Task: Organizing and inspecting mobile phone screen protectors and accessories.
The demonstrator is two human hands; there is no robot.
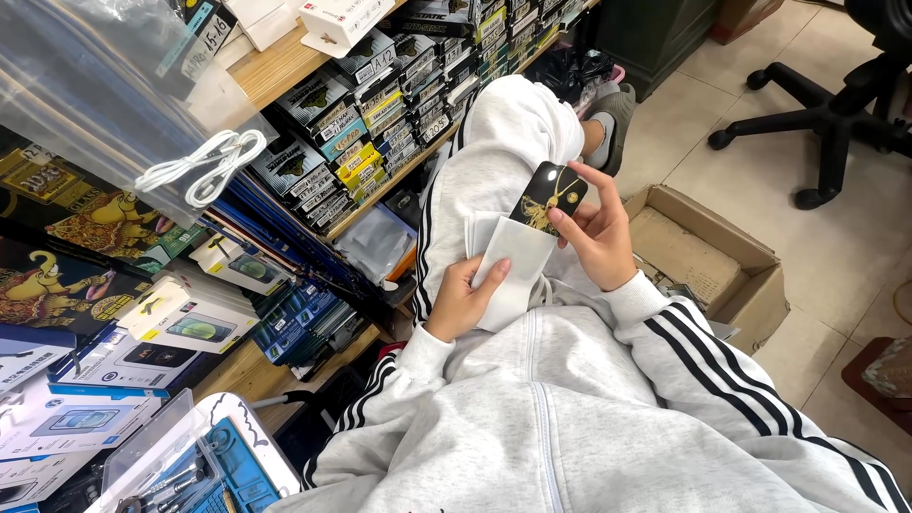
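My right hand (pixel 600 233) pinches a black phone case (pixel 549 196) with a gold figure on it; the case sticks halfway out of a white sleeve. My left hand (pixel 464 299) holds that white sleeve (pixel 513 268) from below, thumb on its front. Both hands rest over my lap in grey sweatpants with black stripes. More white sleeves lie stacked under the held one on my thigh.
Wooden shelves (pixel 275 66) on the left carry rows of boxed phone accessories. A clear bag with a white cable (pixel 211 166) hangs at upper left. An open cardboard box (pixel 708 261) sits on the tile floor at right, with a black office chair base (pixel 826 119) behind.
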